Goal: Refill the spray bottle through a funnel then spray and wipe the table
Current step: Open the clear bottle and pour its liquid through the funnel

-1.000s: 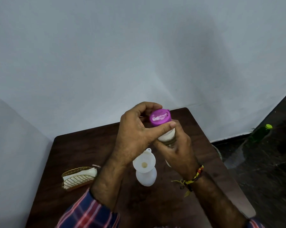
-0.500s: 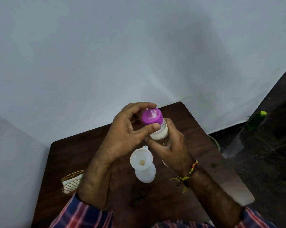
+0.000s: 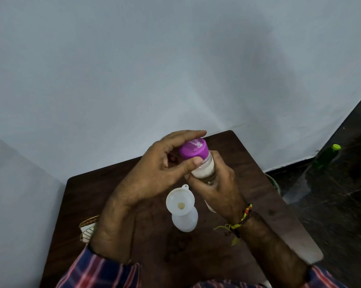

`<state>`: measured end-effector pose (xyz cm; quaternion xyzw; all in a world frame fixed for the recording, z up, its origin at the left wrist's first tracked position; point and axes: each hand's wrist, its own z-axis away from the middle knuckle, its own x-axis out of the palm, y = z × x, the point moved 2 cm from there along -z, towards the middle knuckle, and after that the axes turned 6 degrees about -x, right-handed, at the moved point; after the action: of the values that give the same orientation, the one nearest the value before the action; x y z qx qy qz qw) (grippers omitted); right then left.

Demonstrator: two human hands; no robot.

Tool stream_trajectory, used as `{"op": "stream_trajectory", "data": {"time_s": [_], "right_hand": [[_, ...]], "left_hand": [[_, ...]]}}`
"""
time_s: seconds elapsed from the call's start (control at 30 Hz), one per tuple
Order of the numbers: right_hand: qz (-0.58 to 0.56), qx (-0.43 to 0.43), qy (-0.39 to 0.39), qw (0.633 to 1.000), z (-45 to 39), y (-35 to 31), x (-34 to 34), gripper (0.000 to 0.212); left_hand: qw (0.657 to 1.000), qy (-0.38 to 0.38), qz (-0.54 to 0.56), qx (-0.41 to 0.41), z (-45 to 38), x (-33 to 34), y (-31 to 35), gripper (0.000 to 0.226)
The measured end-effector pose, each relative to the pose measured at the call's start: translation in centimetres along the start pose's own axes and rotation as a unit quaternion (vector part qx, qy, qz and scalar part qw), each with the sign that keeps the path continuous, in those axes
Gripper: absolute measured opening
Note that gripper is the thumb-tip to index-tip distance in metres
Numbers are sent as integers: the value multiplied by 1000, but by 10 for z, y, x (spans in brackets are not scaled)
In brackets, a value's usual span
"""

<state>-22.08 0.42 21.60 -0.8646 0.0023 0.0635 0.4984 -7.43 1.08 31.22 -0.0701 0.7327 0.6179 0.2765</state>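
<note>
A wire basket (image 3: 87,226) is sitting near the bench's (image 3: 250,163) left edge, holding something white and now half hidden behind the left forearm, where a second ago it was showing whole. The left hand (image 3: 152,173) is hovering over the middle of the bench, its thumb and curled fingers (image 3: 193,162) clamped on the purple cap (image 3: 193,149) of a clear refill bottle (image 3: 203,170). The thumb tip is now sitting lower on the cap's rim than a second ago, and the index finger is stretching straighter over the top. Below the hands, the white spray bottle (image 3: 184,221) is standing upright mid-bench, open-topped, with a white funnel (image 3: 180,201) seated in its neck; whether any liquid is inside is hard to tell. The refill bottle is showing a whitish fill under its cap. The right hand (image 3: 219,188), wearing a beaded thread bracelet (image 3: 242,218), is gripping that bottle's body, fingers wrapped round it, tilting it slightly toward the back edge. On the floor beyond the right edge, a green bottle (image 3: 326,156) with a lime cap is lying tilted.
</note>
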Motion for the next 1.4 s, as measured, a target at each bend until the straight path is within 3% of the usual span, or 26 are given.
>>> {"op": "stream_trajectory", "data": {"time_s": [0.07, 0.27, 0.37, 0.5, 0.63, 0.8, 1.03, 1.23, 1.4], "right_hand": [[8, 1, 4, 1000, 0, 1, -2, 44], [4, -8, 1, 1000, -2, 1, -3, 47], [6, -10, -8, 1000, -1, 0, -4, 45], [-2, -7, -38, 999, 0, -1, -2, 46], [-18, -2, -52, 999, 2, -2, 4, 43], [4, -5, -41, 999, 2, -1, 3, 43], [34, 1, -37, 999, 2, 1, 5, 44], [42, 2, -25, 999, 3, 1, 1, 44], [54, 6, -14, 998, 2, 3, -1, 48]], "left_hand": [[1000, -12, 24, -13, 0, -6, -4, 48], [998, 48, -30, -5, -4, 1, -9, 56], [998, 24, 54, -27, -4, 1, -8, 53], [987, 30, 154, -30, -4, 3, -12, 66], [987, 38, 156, -6, -4, 7, -9, 57], [987, -5, 161, -28, 2, -2, -15, 57], [977, 146, 156, 14, -1, -12, -4, 47], [951, 177, 252, 8, 0, -9, -11, 53], [947, 185, 260, -21, 9, 2, -37, 57]]}}
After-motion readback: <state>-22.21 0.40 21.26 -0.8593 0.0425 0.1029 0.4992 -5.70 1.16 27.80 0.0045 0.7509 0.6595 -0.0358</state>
